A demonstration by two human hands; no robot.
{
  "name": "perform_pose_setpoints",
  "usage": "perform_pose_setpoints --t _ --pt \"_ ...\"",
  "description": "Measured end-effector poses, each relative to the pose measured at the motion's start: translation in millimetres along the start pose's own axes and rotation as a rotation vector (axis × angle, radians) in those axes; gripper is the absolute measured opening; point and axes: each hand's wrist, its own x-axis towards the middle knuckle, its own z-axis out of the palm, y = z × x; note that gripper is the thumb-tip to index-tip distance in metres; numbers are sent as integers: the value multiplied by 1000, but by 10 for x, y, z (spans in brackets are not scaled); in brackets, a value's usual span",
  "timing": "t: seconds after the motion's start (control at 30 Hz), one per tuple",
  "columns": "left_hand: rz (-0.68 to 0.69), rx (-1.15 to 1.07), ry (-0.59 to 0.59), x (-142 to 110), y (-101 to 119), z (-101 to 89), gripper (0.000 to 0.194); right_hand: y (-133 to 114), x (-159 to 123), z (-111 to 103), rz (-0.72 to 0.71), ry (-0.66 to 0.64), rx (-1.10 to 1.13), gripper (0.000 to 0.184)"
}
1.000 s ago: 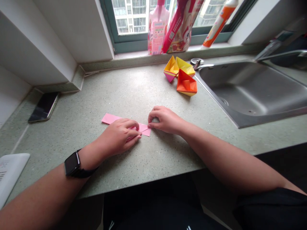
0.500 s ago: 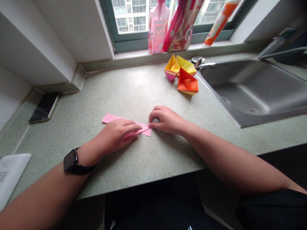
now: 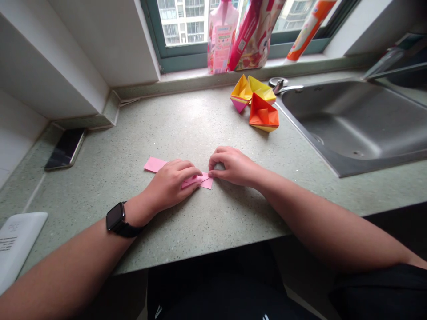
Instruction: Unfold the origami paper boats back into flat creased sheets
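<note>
A folded strip of pink paper (image 3: 155, 165) lies flat on the speckled counter, with a slanted fold near its right end. My left hand (image 3: 176, 180), a black watch at its wrist, lies over the strip's middle and hides part of it. Its thumb and forefinger are bent around the folded part close to the right end. My right hand (image 3: 231, 165) pinches the strip's upper right corner between thumb and fingertips, the other fingers curled. Behind the hands stand several folded paper boats: an orange one (image 3: 263, 116), a yellow-green one (image 3: 262, 90) and a golden-yellow one with pink (image 3: 242, 92).
A steel sink (image 3: 367, 124) is set into the counter at the right. A phone (image 3: 66, 149) lies at the left near the wall, and a white object (image 3: 22, 244) at the lower left. A pink pouch (image 3: 223, 40) and an orange tube (image 3: 310, 31) stand on the windowsill.
My left hand has slid to the right along the strip, its fingertips now closer to my right hand. My right hand keeps its pinch at the corner. The view has shifted slightly.
</note>
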Motion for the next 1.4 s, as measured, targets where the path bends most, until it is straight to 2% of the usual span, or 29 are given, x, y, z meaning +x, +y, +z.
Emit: perform_pose_setpoints --t 0.6,1.2,1.3,1.4 --pt "67 -8 -21 -56 -44 -14 18 -5 -11 0 12 6 15 6" --pt "66 14 -86 -67 -8 -89 17 21 -14 10 -7 15 8 5" --pt "77 16 -93 -67 -18 -98 18 28 -40 -11 -37 28 42 3" --pt "86 9 -94 -72 -37 -104 19 26 -97 -45 -135 36 98 10"
